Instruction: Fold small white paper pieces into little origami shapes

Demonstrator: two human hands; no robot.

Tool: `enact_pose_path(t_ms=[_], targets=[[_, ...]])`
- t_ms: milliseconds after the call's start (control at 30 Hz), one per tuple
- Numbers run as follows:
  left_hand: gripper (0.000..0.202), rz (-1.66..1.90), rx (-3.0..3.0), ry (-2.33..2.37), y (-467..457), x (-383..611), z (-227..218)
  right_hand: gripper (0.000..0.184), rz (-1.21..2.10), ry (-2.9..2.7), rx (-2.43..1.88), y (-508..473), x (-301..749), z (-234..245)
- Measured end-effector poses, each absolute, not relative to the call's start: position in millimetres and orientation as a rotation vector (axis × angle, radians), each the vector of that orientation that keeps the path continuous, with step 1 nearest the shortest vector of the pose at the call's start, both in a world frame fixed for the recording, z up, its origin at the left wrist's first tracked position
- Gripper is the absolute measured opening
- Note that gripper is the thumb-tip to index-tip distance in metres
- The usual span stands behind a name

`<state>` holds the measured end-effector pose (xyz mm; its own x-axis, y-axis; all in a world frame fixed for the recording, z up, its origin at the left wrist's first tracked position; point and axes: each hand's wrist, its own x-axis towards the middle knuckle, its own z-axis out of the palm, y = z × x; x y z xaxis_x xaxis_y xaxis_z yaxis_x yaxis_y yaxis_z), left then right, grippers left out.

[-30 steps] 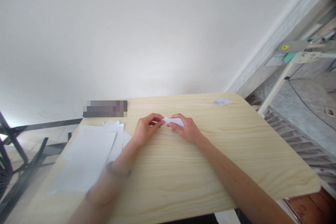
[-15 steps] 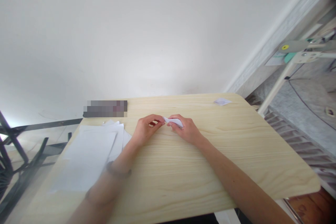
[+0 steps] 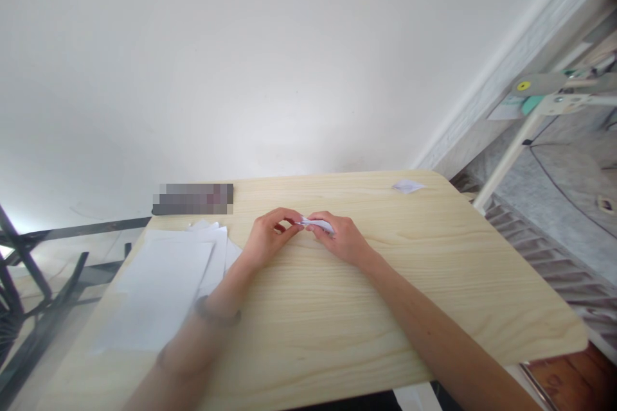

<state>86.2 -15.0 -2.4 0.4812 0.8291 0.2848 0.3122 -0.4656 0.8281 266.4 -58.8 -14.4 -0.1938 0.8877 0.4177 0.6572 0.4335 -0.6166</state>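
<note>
A small folded piece of white paper (image 3: 322, 225) is held between my two hands, over the middle of the table. My left hand (image 3: 271, 232) pinches its left tip between thumb and fingers. My right hand (image 3: 340, 236) grips the wider right part, with the thumb on the near side and the fingers on the far side. Some of the paper is hidden behind the right fingers. Another folded paper piece (image 3: 408, 186), pointed at both ends, lies near the far right edge of the table.
Loose white sheets (image 3: 164, 289) lie in a pile on the left of the wooden table (image 3: 308, 334). Behind them is a dark pixelated object (image 3: 193, 200). A white wall (image 3: 289, 64) stands behind the table. A pale metal frame (image 3: 518, 144) is at the right.
The folded paper has tilted slightly between my fingers and shows a narrower face. Both hands stay in nearly the same place.
</note>
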Motion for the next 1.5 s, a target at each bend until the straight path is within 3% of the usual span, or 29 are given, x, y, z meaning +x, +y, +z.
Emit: enact_pose_path(t_ms=[400,700,1067,1500], targets=[[0.015,0.812,1.903,0.853,-11.8,83.7,-5.6,0.022,0.196,-2.147,-1.248,-57.0,270.7,-15.3],[0.015,0.888,2.115,0.952,-12.5,83.2,-3.5,0.022,0.219,-2.112,-1.285,-57.7,267.4,-14.3],[0.019,0.935,1.935,1.072,-12.9,84.1,-6.1,0.022,0.385,-2.011,-1.328,-60.7,265.6,-9.7],[0.018,0.855,2.131,0.999,-12.8,81.1,-4.7,0.021,0.304,-2.079,-1.269,-58.8,270.4,-12.9]])
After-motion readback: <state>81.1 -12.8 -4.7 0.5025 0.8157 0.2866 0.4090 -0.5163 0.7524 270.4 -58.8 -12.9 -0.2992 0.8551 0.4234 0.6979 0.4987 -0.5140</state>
